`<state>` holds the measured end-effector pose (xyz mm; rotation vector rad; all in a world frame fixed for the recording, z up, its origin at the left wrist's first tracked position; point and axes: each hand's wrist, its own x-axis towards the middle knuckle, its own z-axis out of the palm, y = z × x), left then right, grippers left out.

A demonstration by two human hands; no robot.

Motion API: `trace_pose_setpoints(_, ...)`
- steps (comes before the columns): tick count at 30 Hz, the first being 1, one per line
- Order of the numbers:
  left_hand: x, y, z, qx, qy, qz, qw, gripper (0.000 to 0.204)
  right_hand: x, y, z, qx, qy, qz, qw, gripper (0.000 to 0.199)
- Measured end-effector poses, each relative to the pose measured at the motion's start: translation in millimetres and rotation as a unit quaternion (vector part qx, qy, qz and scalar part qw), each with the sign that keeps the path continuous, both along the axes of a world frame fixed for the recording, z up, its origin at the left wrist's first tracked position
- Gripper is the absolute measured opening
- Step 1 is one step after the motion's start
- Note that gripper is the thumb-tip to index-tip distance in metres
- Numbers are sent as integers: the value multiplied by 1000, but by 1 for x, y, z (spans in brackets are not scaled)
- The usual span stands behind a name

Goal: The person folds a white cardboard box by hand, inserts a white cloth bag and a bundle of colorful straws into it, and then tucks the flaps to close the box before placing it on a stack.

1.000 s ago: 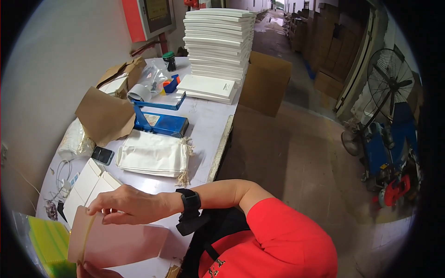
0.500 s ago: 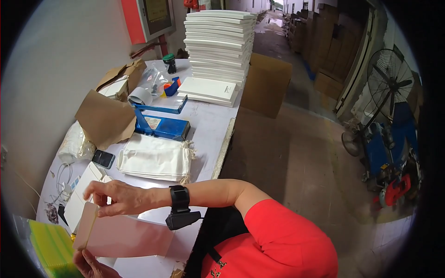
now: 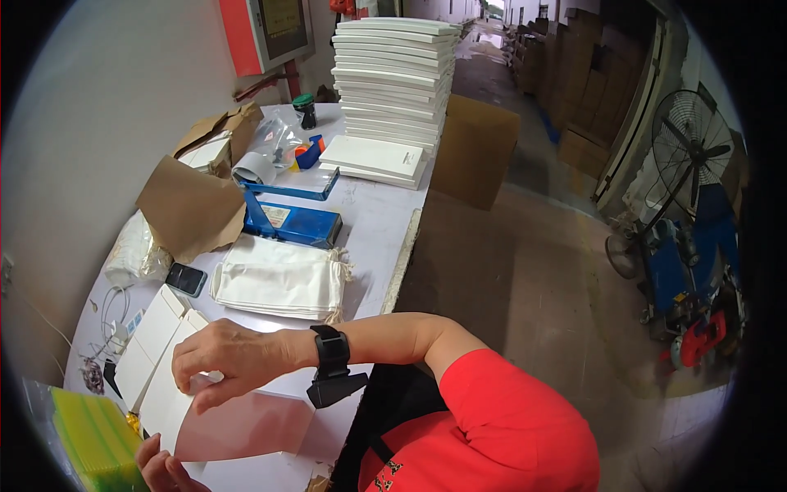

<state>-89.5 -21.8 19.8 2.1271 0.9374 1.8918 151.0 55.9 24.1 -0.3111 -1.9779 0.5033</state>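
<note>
A pale pinkish card panel (image 3: 242, 430) with a white flap-like part (image 3: 170, 410) at its left lies near the front edge of the table. My right hand (image 3: 225, 358), with a black strap on its wrist, has its fingers curled down and thumb pressed at the panel's upper left edge. At the lower left corner my left hand (image 3: 162, 471) grips the card between thumb and fingers, partly cut off by the picture's lower rim. White folded card boxes (image 3: 152, 348) lie just beyond, next to the right hand.
White drawstring cloth bags (image 3: 279, 279), a phone (image 3: 186, 280) and a blue metal sealer-like tool (image 3: 291, 225) lie farther along the table (image 3: 373, 217). A tall stack of white flat boxes (image 3: 393, 82) stands at the back. Yellow-green plastic sleeves (image 3: 94, 439) sit at the left. A fan (image 3: 695, 152) stands right.
My right hand has moved slightly right and down, its raised fingers now curled onto the card. The narrow left strip of the panel now shows as a wider white part.
</note>
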Motion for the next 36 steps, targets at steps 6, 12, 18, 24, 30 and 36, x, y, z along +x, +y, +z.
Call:
trace_pose_setpoints(6, -27, -4, -2, -58, 26, 66, 996, 13, -22, -3, -3, -26, 28, 1, 999, 18)
trace_pose_setpoints(12, 0, -9, 26, -248, -72, -14, 966, 12, 6, -11, 25, -206, -82, 20, 975, 19)
trace_pose_setpoints(18, -17, -12, 32, -273, -103, -62, 954, 10, -14, -2, 31, -322, -90, 89, 938, 12)
trace_pose_setpoints(24, -26, 3, 41, -259, -54, -84, 961, 9, -13, 5, 23, -197, -65, 97, 973, 11)
trace_pose_setpoints(30, -31, 5, 48, -185, 98, -62, 976, 6, -14, 10, 15, -43, -29, 87, 995, 8)
trace_pose_setpoints(36, -29, 12, 58, -271, 57, -87, 957, 9, -14, 7, 30, -169, -59, 62, 982, 8)
